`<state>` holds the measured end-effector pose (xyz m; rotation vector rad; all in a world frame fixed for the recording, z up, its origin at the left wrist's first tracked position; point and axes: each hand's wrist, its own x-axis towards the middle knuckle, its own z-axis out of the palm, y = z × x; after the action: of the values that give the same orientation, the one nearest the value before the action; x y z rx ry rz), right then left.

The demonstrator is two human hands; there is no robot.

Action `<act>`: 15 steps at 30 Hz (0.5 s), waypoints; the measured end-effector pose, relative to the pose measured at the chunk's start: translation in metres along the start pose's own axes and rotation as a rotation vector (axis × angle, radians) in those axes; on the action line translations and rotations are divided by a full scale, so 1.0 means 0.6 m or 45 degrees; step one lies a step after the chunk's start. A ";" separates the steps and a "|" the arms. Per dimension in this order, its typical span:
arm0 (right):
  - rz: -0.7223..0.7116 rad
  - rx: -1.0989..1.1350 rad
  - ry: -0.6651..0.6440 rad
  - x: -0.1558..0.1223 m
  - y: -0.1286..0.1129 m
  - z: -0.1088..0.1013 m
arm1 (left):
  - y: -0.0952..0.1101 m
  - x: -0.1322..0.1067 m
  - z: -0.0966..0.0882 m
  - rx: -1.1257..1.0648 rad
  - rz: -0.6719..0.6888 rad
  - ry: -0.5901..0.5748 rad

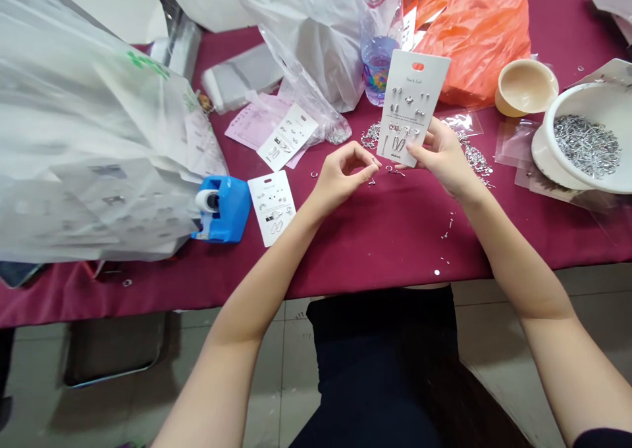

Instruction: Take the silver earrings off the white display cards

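My right hand (439, 157) holds a white earring card (409, 106) upright by its lower edge, its front showing several silver earrings. My left hand (340, 177) hovers just left of that card, fingers curled and thumb meeting forefinger, with nothing visible between them. Small silver earring pieces (392, 170) lie on the maroon tablecloth (375, 237) below the card. Two more white earring cards lie flat to the left, one (271, 208) near my left forearm and one (287, 137) on pink paper slips (251, 124).
A white bowl (587, 145) of silver pieces and a beige bowl (526, 87) stand at the right. A blue tape dispenser (222, 208) sits against large white plastic bags (83, 125). Behind stand a water bottle (380, 47) and an orange plastic bag (474, 40).
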<state>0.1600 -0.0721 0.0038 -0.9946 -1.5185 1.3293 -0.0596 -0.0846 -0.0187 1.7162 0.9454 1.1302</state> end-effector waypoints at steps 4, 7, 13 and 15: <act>0.033 0.007 -0.010 -0.005 -0.003 0.012 | -0.001 -0.004 0.003 0.100 0.042 0.091; 0.059 0.036 -0.043 -0.008 -0.001 0.022 | -0.008 -0.006 0.006 0.149 0.098 0.235; 0.114 0.110 -0.078 -0.016 0.009 0.048 | 0.000 -0.013 0.011 0.285 0.160 0.321; 0.131 0.136 -0.096 -0.018 0.014 0.057 | 0.005 -0.017 0.016 0.349 0.216 0.316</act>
<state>0.1313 -0.0916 -0.0075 -0.9756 -1.4523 1.5198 -0.0534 -0.0970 -0.0211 1.9348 1.1681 1.4012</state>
